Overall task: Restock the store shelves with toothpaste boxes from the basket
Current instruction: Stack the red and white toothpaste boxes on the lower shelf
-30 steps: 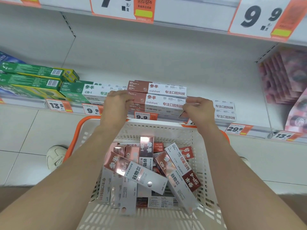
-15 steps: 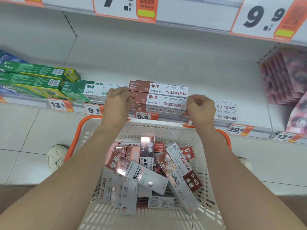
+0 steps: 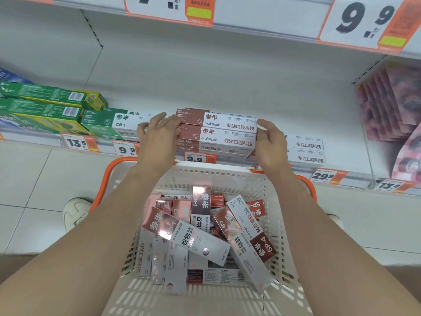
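Observation:
A stack of red-brown and white toothpaste boxes (image 3: 218, 133) lies on the shelf (image 3: 227, 87), its long sides facing me. My left hand (image 3: 157, 137) touches the left end of the stack with straightened fingers. My right hand (image 3: 271, 142) rests against the right end, fingers loosely bent, thumb near the top box's corner. Below my forearms stands the white basket (image 3: 211, 171) with orange handles. It holds several pink, red and white toothpaste boxes (image 3: 198, 236) in a jumble.
Green boxes (image 3: 45, 106) and a green-white CB-1 box (image 3: 107, 124) sit left of the stack. White boxes (image 3: 305, 151) sit to its right, pink packets (image 3: 391, 110) at far right. Price tags (image 3: 196, 157) line the shelf edge. A white shoe (image 3: 75, 213) shows on the tiled floor.
Both hands have uncurled from the ends of the top boxes; the fingers are now straighter, and the stack sits squared on the shelf. The basket has not moved.

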